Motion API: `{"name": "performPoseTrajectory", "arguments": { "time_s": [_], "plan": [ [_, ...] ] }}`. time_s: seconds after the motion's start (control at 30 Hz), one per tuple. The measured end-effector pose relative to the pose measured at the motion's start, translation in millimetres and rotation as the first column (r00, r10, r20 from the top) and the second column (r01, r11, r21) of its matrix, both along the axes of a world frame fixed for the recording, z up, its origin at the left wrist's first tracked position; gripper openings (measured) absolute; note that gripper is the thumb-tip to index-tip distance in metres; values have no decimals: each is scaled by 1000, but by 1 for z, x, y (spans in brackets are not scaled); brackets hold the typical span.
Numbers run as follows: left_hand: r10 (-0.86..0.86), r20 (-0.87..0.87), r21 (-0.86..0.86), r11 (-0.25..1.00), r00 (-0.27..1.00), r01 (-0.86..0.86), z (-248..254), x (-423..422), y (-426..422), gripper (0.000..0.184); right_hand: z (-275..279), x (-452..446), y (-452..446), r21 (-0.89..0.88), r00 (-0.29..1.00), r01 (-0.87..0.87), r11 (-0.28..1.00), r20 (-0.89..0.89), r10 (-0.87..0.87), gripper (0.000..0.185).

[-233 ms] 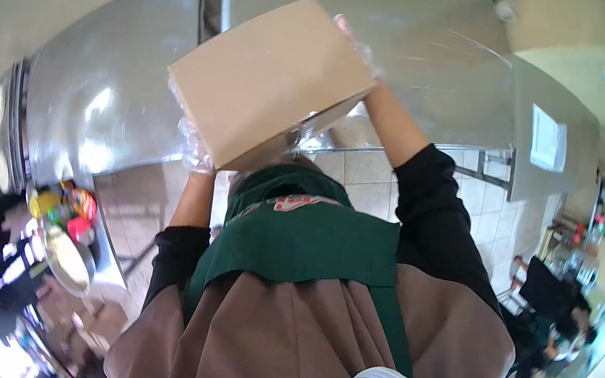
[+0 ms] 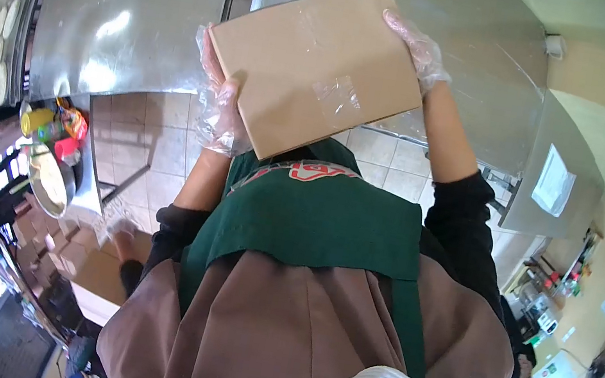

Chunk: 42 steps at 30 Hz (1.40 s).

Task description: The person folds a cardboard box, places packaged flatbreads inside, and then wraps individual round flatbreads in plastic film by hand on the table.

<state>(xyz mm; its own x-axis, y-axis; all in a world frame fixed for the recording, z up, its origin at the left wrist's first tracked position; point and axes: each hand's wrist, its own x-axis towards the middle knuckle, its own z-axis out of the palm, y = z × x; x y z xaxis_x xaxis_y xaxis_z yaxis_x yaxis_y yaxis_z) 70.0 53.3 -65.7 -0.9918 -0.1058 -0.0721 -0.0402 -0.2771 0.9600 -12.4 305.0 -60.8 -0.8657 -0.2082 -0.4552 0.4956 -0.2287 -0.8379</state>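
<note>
A closed brown cardboard box (image 2: 300, 54) is held up in front of the green apron, tilted, with a strip of clear tape on the face towards me. My left hand (image 2: 223, 101), in a clear plastic glove, grips its left side, the thumb on the near face. On the right side, my right hand (image 2: 418, 49), gloved as well, is wrapped round the upper edge and side. The far side of the box and some of the fingers behind it are hidden.
Metal tables (image 2: 140, 13) stand beyond the box, with a white sheet (image 2: 554, 181) at the right. A large bowl (image 2: 49, 180) and colourful packages sit at the left. Several stacked cartons (image 2: 99, 272) are at the lower left, near another person's gloved hand (image 2: 123, 230). Other people are at both sides.
The box has shifted right and turned so its taped face shows. Both hands have moved right with it and more of their fingers show. A co-worker's gloved hand has appeared at the lower left.
</note>
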Motion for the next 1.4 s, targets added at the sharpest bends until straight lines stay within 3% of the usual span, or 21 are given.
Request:
{"name": "performPoseTrajectory", "arguments": {
  "time_s": [0.03,0.07,0.1,0.13,0.17,0.2,0.23,0.3,0.37,0.43,0.47,0.53,0.73,0.87,0.93,1.03,1.1,1.13,1.2,1.37,1.4],
  "plan": [
    [-53,-32,99,994,998,56,6,2,-1,99,19,8,-3,207,998,30,978,48,-41,72],
    [-8,-60,-39,999,998,5,9,4,3,100,32,15,-3,219,998,17,976,54,-29,72],
    [30,-94,-175,984,995,-46,13,4,5,103,43,21,-3,415,992,-122,902,11,129,81],
    [38,-89,-164,985,995,-52,20,7,5,103,48,26,-1,595,958,-231,770,0,287,91],
    [-61,-91,-388,922,994,21,30,12,3,104,44,32,4,604,956,-236,762,6,292,91],
    [-159,-69,-590,802,985,88,38,15,1,104,34,41,11,708,920,-234,666,-60,387,95],
    [-156,-70,-581,809,985,87,43,16,1,104,30,48,14,800,868,-210,562,-112,483,99],
    [-277,-111,-830,554,955,65,49,19,5,105,34,53,14,827,872,-249,504,-35,488,99],
    [-292,-122,-847,530,949,54,48,21,4,106,43,58,6,850,874,-289,440,47,483,100],
    [-291,-144,-860,509,946,26,45,19,2,107,60,51,-11,883,852,-425,198,316,418,95],
    [-301,-170,-872,490,938,-1,42,19,2,105,59,51,-14,886,844,-431,173,328,425,95],
    [-294,-190,-878,479,937,-28,39,20,1,104,52,54,-17,888,904,-350,297,238,354,88],
    [-325,-269,-883,458,907,-98,44,22,7,100,47,54,-22,948,872,-313,62,261,414,84],
    [-298,-317,-886,432,901,-169,37,22,10,98,24,52,-10,967,891,-256,22,227,393,79],
    [-293,-332,-887,421,897,-191,32,21,8,97,21,49,-11,965,883,-256,-58,258,392,75],
    [-318,-288,-918,359,903,-166,36,20,10,97,39,49,-26,957,880,-265,-116,290,377,74],
    [-272,-92,-974,227,958,-29,46,17,10,89,34,46,-24,959,885,-264,-103,283,368,75],
    [-278,-87,-975,219,957,-25,43,20,15,89,32,49,-20,958,889,-273,-86,285,358,77],
    [-303,-269,-941,286,914,-182,28,22,21,95,34,53,-21,965,888,-250,-86,263,378,78],
    [-279,-236,-955,245,931,-169,25,16,16,96,71,68,-41,978,886,-127,-168,188,424,74],
    [-271,-218,-958,243,938,-152,24,17,15,97,68,73,-39,972,871,75,-222,45,489,73]
  ]
}}
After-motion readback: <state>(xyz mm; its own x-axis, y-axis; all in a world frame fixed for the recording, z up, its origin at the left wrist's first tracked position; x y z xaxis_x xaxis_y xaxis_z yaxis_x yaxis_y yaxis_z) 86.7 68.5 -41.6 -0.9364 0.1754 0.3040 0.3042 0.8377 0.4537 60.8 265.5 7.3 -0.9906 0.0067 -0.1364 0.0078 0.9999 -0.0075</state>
